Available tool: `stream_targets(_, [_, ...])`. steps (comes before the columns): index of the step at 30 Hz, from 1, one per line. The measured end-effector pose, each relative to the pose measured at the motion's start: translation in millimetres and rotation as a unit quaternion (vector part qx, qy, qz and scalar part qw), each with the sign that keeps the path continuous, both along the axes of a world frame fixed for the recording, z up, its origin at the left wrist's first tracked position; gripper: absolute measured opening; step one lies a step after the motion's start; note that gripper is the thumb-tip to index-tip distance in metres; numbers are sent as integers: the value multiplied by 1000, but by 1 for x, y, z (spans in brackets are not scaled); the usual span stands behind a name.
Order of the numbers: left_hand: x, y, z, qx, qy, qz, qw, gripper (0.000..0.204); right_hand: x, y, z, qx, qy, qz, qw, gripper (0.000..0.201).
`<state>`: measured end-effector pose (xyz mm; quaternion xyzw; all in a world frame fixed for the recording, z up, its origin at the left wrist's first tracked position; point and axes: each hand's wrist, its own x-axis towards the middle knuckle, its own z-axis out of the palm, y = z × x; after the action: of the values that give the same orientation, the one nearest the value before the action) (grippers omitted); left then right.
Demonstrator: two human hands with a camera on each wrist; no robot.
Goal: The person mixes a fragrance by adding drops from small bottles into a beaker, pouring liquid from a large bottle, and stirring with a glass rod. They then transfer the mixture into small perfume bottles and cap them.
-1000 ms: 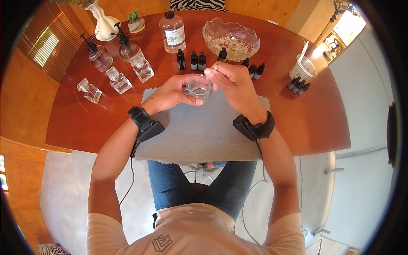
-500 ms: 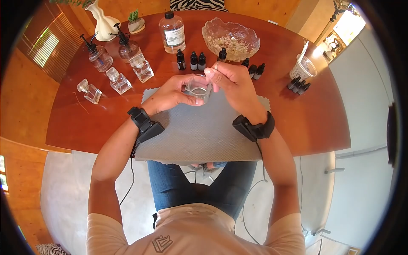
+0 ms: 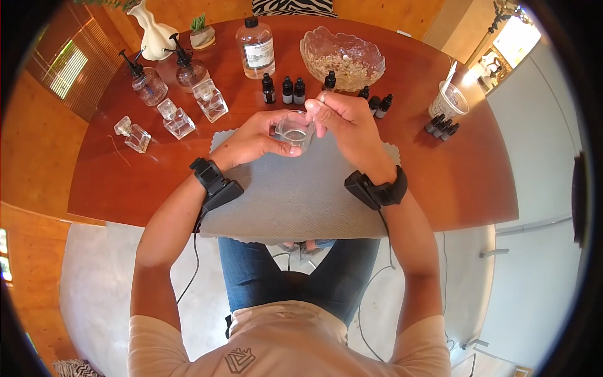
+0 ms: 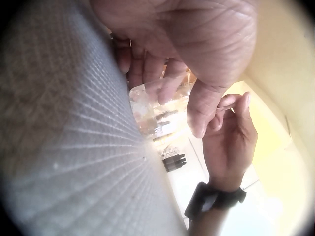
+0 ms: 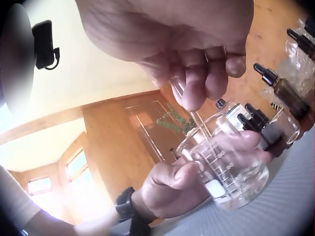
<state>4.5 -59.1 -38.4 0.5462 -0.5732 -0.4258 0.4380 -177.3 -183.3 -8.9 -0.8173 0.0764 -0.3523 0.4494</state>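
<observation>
The left hand point(image 3: 257, 137) has its grip curled round a clear, rounded glass beaker point(image 3: 294, 133) with printed markings and a little clear liquid low inside, over the grey, fine-ribbed mat point(image 3: 289, 195). The right hand point(image 3: 345, 119) pinches a thin, transparent rod point(image 5: 199, 119) that slants into the beaker's mouth. Beyond, on the glossy reddish bench point(image 3: 452, 182), a labelled bottle point(image 3: 256, 50) holds clear liquid beside a wavy-rimmed glass bowl point(image 3: 342, 56).

On your far left, a white vase point(image 3: 155, 36) stands near a small potted plant point(image 3: 202, 36); zebra-striped fabric point(image 3: 294, 7) shows beyond the counter's point(image 3: 440, 182) far edge.
</observation>
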Motion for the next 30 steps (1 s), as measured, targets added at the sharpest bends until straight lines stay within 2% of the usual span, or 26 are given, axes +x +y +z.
stream_targets(5, [1,-2,-4,-15,-5,-1,1000,59,3,3,-3,19,-31,-16,999,38])
stream_targets(11, [1,-2,-3,-13,-8,-7,1000,58,4,3,-3,-12,-48,-33,998,36])
stream_targets(14, [1,-1,-3,-12,-2,-7,1000,57,-2,0,-1,-13,30,-25,999,29])
stream_targets(23, [1,0,-3,-13,4,-5,1000,59,0,-1,-4,-72,10,-36,997,30])
stream_targets(30, [1,0,-2,-12,2,-3,1000,59,1,-2,-5,-59,7,-33,998,31])
